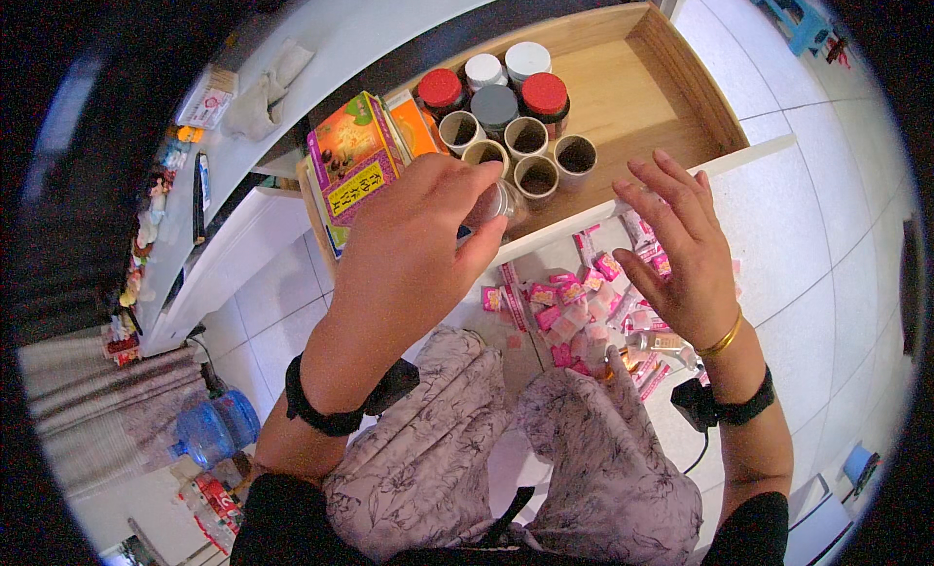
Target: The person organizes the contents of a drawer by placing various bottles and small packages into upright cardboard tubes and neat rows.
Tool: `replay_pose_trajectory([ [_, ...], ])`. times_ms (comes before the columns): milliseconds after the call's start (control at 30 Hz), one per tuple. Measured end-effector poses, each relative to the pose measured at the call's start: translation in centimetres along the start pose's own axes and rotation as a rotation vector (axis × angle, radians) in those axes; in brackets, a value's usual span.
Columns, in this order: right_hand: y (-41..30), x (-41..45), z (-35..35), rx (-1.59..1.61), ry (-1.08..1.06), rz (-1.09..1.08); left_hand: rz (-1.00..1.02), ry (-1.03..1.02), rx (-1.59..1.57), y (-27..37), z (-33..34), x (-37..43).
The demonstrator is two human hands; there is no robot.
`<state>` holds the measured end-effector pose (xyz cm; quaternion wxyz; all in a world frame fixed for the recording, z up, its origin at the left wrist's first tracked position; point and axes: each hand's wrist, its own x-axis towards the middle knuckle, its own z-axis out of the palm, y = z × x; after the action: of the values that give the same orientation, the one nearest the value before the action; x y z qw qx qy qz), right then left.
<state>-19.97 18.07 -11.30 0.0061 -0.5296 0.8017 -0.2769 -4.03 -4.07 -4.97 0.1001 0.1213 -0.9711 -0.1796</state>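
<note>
My left hand (430,227) grips a small clear container (506,205) by its top, low over the front of an open wooden drawer (609,70). My fingers hide part of the container. Beside it stand several open-topped pale cups (536,178) with dark insides. Behind these are jars with red lids (545,92), white lids (528,59) and a grey lid (495,105). Flat printed boxes (357,157) stand at the drawer's left end. My right hand (682,252) is empty, fingers apart, just outside the drawer's front edge.
Pink wrapped packets (565,303) lie heaped on the tiled floor below the drawer, near a small bottle (657,341). A white desktop (270,121) runs along the left, holding a cloth (263,92). A blue water jug (217,427) lies lower left; a blue stool (788,15) stands far right.
</note>
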Motion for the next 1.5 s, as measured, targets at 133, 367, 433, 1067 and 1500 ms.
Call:
replay_pose_trajectory([
  [133, 0.0, 0.0, 0.2, -0.015, 0.034, -0.01, 0.014, -0.036, 0.02, -0.9, 1.1, 0.1],
  [367, -0.2, 0.1, 0.2, -0.008, 0.032, 0.0, -0.007, -0.104, -0.073, -2.6, 2.6, 0.6],
  [433, -0.2, 0.1, 0.2, -0.003, 0.033, -0.006, -0.017, -0.132, -0.1, -2.9, 2.9, 0.7],
  [1067, -0.1, -0.1, 0.2, 0.001, 0.037, -0.017, 0.025, -0.226, -0.024, -3.3, 4.2, 1.5],
  [1500, 1.1, -0.6, -0.4, 0.033, -0.001, -0.086, -0.002, -0.122, 0.069, 0.0, -0.5, 0.3],
])
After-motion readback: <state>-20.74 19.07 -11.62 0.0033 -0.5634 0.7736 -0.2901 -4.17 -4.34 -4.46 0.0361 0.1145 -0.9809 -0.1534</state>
